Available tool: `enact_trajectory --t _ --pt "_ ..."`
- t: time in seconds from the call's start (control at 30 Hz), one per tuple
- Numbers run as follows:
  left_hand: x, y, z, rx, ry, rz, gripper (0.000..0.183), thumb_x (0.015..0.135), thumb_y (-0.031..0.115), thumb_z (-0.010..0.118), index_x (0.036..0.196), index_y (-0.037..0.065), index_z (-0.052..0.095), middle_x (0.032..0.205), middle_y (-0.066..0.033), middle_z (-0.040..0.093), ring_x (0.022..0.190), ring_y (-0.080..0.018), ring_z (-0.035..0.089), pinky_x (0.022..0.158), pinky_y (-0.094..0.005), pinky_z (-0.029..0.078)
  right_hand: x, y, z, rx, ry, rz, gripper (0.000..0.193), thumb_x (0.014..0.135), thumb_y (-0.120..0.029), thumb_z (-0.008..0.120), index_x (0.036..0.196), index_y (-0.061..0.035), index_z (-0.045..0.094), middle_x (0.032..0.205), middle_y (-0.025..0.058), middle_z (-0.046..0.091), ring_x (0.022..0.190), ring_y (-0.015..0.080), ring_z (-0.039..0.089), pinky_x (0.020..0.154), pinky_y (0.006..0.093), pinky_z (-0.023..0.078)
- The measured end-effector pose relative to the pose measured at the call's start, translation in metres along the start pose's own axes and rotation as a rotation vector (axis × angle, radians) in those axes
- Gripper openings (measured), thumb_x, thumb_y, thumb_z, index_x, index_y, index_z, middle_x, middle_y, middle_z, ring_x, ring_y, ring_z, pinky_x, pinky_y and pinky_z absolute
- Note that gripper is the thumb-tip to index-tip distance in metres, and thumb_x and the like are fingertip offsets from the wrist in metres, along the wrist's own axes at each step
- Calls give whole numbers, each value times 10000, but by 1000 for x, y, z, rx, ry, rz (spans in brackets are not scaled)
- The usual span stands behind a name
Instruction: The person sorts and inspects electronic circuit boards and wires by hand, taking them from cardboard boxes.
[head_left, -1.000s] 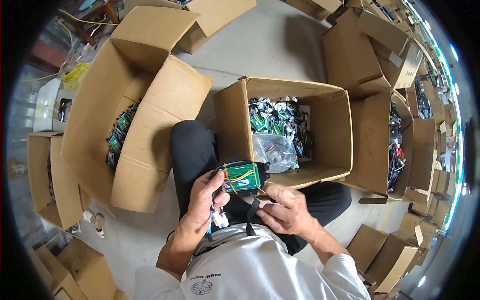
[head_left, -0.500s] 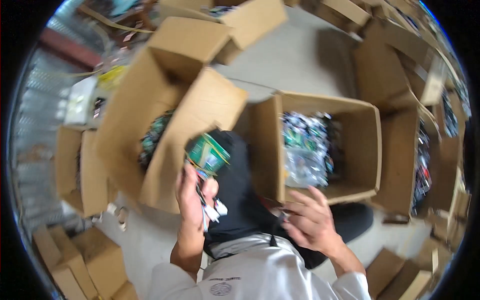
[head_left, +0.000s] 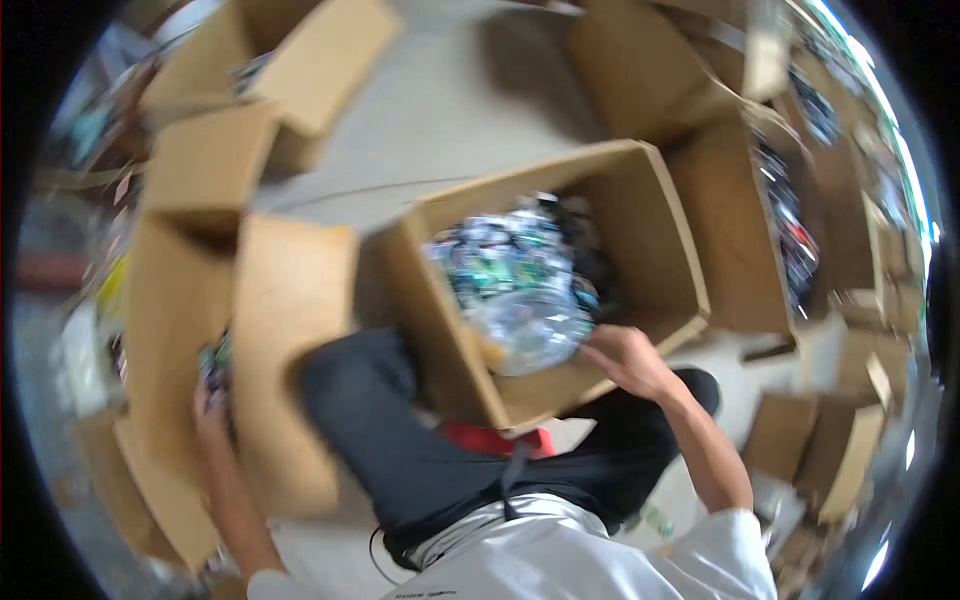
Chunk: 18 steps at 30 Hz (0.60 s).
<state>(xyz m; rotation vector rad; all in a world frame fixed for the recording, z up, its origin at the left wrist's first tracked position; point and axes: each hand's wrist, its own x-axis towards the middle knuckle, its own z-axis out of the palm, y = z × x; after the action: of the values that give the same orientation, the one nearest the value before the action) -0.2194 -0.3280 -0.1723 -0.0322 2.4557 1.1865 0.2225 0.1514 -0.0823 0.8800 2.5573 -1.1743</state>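
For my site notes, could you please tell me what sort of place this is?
Probably an electronics workshop or storeroom: a cardboard box holds jumbled small electronic parts and a clear plastic bag, with more open cartons around it on a plain grey floor.

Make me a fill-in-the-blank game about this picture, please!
1. The left hand is inside a cardboard box on the person's ____ side.
2. A clear plastic ____ lies in the middle cardboard box, near the right hand.
3. A bright ____ object shows between the person's legs.

Missing words: left; bag; red.
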Motion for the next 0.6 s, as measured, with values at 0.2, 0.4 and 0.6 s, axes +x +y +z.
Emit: enact_trajectory --t 0.2,0.4,0.6 --pt "93 -31 -68 -275 277 -26 412 1018 332 570 1242 -14 590 1036 -98 661 932 -192 635 777 -359 504 63 129 -18 -221 -29 254 307 856 -339 663 960 -62 747 906 201 715 879 384 690 817 463 550" --pt "-125 201 109 446 245 786 356 1009 193 570 1294 -19 596 1315 -169 616 1220 -279 581 1052 -411 432 155 232 34 -374 -17 449 529 809 -374 712 1174 -2 620 1080 268 678 1020 417 656 888 466 534" --pt "-167 214 175 757 74 888 250 949 35 618 1175 -71 622 1186 -229 647 1049 -395 645 920 -441 528 241 285 77 -469 340 230 524 796 -312 748 1163 16 570 1062 269 665 1032 445 629 910 478 519"
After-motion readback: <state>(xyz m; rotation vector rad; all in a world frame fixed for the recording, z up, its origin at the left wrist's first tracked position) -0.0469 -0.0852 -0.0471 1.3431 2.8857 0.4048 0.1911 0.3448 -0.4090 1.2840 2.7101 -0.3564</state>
